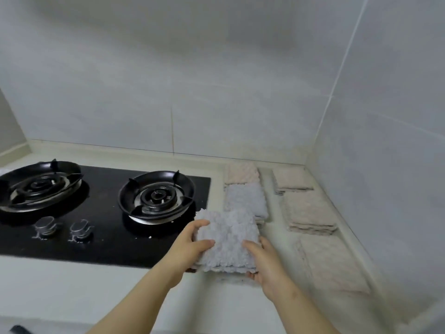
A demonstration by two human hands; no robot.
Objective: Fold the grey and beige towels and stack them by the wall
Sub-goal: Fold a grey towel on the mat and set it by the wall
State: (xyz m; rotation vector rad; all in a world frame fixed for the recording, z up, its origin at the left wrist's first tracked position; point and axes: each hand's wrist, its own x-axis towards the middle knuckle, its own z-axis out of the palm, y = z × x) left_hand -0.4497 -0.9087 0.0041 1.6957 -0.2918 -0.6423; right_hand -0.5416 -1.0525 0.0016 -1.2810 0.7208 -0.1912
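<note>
Two hands grip one folded grey towel (227,239) over the counter (72,285), right at the hob (103,225) and its right edge. The left hand (190,249) holds the towel's left edge, thumb on top and another finger curled over the far corner. The right hand (267,266) holds the near right corner, thumb pressed on top and fingertips showing beneath. The towel's left part overlaps the hob's black glass. Whether it rests on the counter or hangs lifted cannot be told.

Behind it lies a second grey towel (245,198), folded, its near edge hidden by the held one. Farther back, touching that, a beige towel (242,173) lies close to the rear wall (168,92). Along the side wall (397,141) three more beige piles form a row: a back pile (292,178), a middle pile (310,212) of several layers, and a front pile (332,263). The hob carries a left burner (39,182), a right burner (156,196) and two knobs (45,226) near its front.
</note>
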